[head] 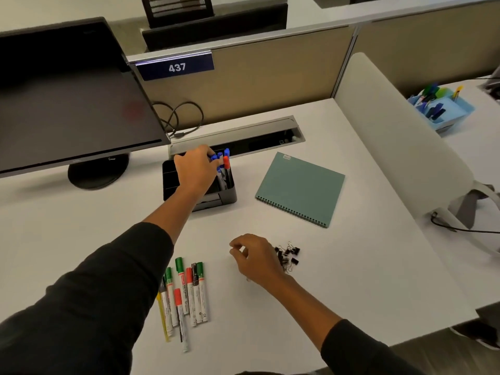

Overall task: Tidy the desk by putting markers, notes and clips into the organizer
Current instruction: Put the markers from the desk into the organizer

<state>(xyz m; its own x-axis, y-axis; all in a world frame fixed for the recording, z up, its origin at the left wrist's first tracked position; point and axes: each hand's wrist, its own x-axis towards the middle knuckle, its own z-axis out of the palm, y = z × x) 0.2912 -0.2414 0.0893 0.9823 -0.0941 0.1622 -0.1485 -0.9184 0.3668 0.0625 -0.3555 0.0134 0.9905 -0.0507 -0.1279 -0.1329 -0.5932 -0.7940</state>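
— Where are our hands?
— Our left hand (196, 169) grips a blue marker (213, 157) at the organizer (200, 185); our right hand (254, 257) hovers loosely curled, holding nothing.
— And the rest?
— Markers (184, 296) lie near us on the tabletop (338, 266); clips (288, 255) just beside our right hand.

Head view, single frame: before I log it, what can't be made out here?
- Left hand covers much of the organizer; whether its grip holds a blue marker is unclear.
- Right hand hides part of the clip pile; its fingertips look pinched, but on what is too small to tell.
- Print on the loose markers: too small.
- Notebook closed, contents hidden.
- Monitor cut off by the left edge.
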